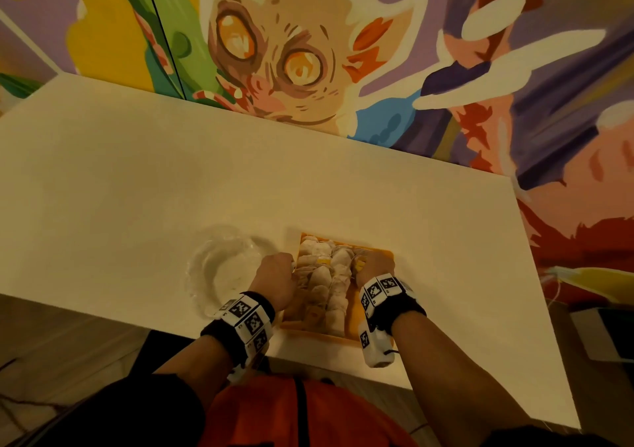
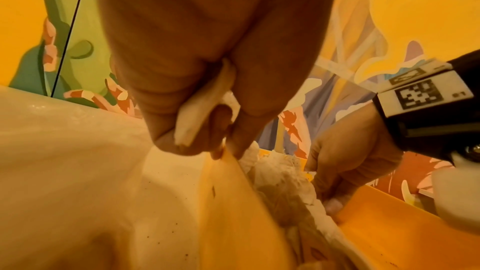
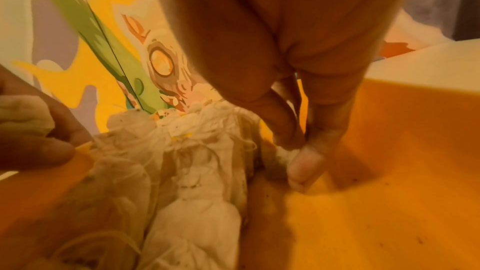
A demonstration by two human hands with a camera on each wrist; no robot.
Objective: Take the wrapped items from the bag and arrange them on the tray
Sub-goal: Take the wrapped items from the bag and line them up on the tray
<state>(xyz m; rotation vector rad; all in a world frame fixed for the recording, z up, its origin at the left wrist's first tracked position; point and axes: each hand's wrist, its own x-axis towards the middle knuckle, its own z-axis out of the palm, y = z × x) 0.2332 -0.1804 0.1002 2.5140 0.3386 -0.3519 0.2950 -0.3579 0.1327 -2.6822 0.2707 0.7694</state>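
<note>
The left hand [image 2: 197, 65] fills the upper middle of the left wrist view, its fingers curled round 1 pale wrapped item [image 2: 205, 108] that shows between them. The fingertips [image 2: 241, 141] touch the top of the tray's near wall, at the left edge of the orange tray [image 2: 231, 202]. Inside the tray lies a row of pale wrapped items [image 2: 283, 180], packed against one another along that wall. The right hand [image 2: 348, 155] reaches into the tray from the right, its fingers bent down onto the items. The bag [image 2: 59, 161], clear and crinkled, lies on the table just left of the tray.
</note>
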